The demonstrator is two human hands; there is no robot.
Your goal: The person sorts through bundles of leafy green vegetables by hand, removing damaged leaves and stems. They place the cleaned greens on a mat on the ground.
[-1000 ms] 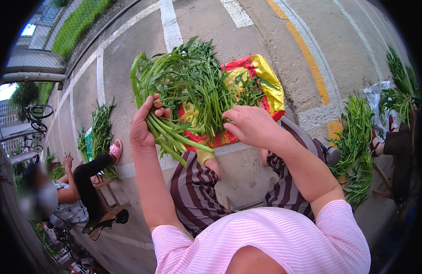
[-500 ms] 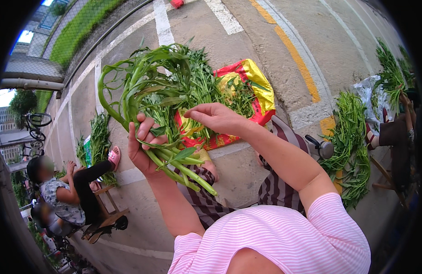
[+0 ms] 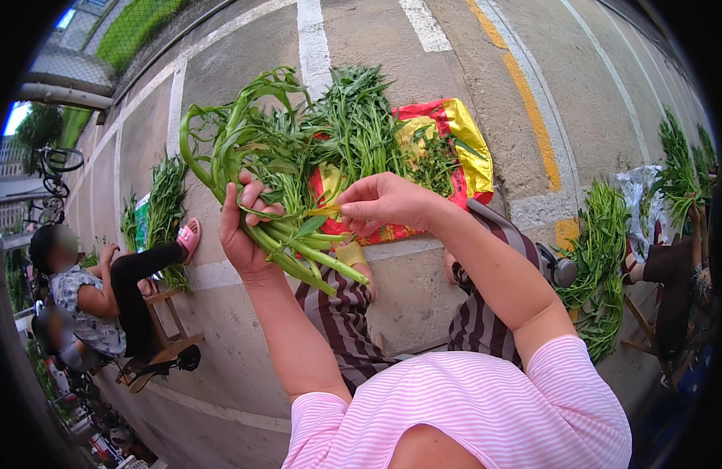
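A bunch of leafy green stems [image 3: 298, 248], which looks like water spinach, is held in my left hand [image 3: 247, 238]. The fingers wrap round the stems; the cut ends point down to the right and the leafy tops curl over at the upper left. My right hand [image 3: 388, 202] pinches a narrow yellow leaf [image 3: 325, 211] beside the stems. Beyond my hands a pile of the same greens [image 3: 357, 117] lies partly on a red and gold plastic sack [image 3: 472, 148]. Small loose leaves [image 3: 433, 160] are scattered on that sack.
At the left a person [image 3: 91, 301] sits on a wooden stool [image 3: 169, 344] by another pile of greens [image 3: 167, 195]. More greens [image 3: 599, 266] lie on the ground at the right, near a second seated person [image 3: 677, 262]. Painted lines cross the concrete [image 3: 376, 39].
My right hand has moved in toward the stems and closed on a yellow leaf. My left hand keeps its hold on the bunch. The whole view has shifted slightly.
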